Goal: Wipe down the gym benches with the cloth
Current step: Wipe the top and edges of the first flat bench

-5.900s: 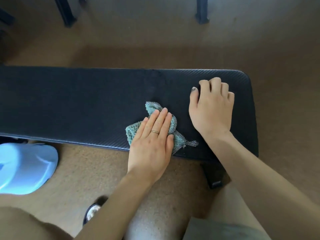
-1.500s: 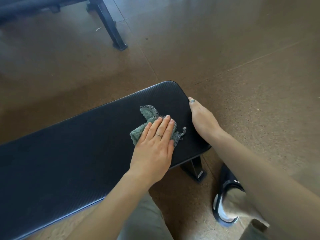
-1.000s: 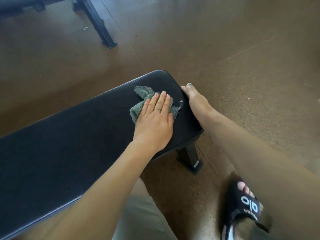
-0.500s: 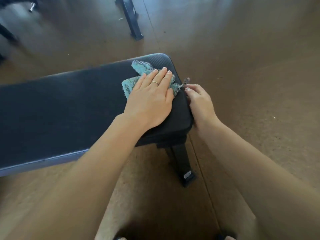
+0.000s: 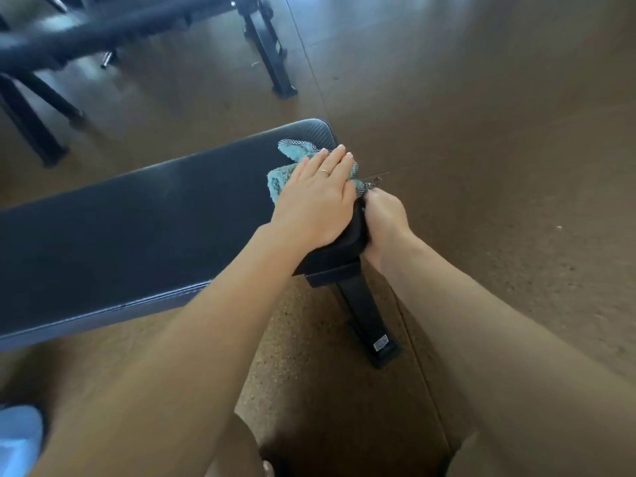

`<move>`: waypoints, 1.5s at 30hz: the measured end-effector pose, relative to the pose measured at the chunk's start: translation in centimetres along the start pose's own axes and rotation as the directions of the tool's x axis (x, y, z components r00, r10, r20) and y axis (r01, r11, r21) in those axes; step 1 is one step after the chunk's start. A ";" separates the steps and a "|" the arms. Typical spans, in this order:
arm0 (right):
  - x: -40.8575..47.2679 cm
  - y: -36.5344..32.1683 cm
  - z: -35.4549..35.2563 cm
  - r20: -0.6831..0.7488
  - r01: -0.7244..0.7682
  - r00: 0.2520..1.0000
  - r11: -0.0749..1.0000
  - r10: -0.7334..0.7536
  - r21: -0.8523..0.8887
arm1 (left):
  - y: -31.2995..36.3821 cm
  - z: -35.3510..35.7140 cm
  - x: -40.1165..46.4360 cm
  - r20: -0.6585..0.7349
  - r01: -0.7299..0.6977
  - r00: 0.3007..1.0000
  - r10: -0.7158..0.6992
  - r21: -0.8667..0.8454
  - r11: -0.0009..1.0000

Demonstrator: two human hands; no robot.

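A black padded gym bench point(image 5: 144, 215) runs from the left edge to the middle of the view. A crumpled teal cloth point(image 5: 287, 160) lies at its right end. My left hand point(image 5: 318, 197) lies flat on the cloth with straight fingers, pressing it onto the pad. My right hand point(image 5: 383, 223) is at the bench's end edge, fingers curled round the side of the pad just below a dangling corner of the cloth.
The bench's black leg point(image 5: 371, 321) stands on the brown floor below my hands. Another bench or rack with black legs point(image 5: 268, 49) stands at the back left. A light blue object point(image 5: 17, 438) sits at the lower left corner. Bare floor spreads to the right.
My left hand has slid the cloth further toward the bench's end. My right hand has moved down the end edge and curled round the pad. The view has shifted.
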State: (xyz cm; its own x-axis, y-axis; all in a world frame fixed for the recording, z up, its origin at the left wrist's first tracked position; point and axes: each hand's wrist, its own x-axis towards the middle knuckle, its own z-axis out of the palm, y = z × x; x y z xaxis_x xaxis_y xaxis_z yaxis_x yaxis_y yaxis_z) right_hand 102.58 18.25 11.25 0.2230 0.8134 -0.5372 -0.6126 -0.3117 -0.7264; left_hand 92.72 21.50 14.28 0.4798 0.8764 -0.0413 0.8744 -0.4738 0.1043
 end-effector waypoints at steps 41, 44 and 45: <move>-3.1 -0.5 1.0 -0.064 -0.128 0.991 0.980 0.119 -0.155 | -6.5 5.4 -11.4 -0.558 -0.057 0.766 0.318 0.435 0.899; -3.1 -0.9 0.3 -0.041 -0.153 0.988 0.982 0.149 -0.107 | -3.4 6.0 -9.3 -0.540 -0.107 0.753 0.376 0.463 0.880; -3.0 -1.1 0.0 -0.033 -0.165 0.986 0.983 0.163 -0.082 | -2.4 6.2 -8.6 -0.520 -0.127 0.755 0.400 0.482 0.867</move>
State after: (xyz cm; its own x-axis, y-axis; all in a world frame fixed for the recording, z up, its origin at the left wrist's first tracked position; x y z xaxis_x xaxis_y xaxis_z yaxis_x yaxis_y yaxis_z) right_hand 102.61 16.15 13.65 0.1456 0.7350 -0.6622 -0.5768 -0.4807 -0.6604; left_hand 86.99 14.60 8.21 0.6742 0.5167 0.5277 0.7318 -0.5638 -0.3828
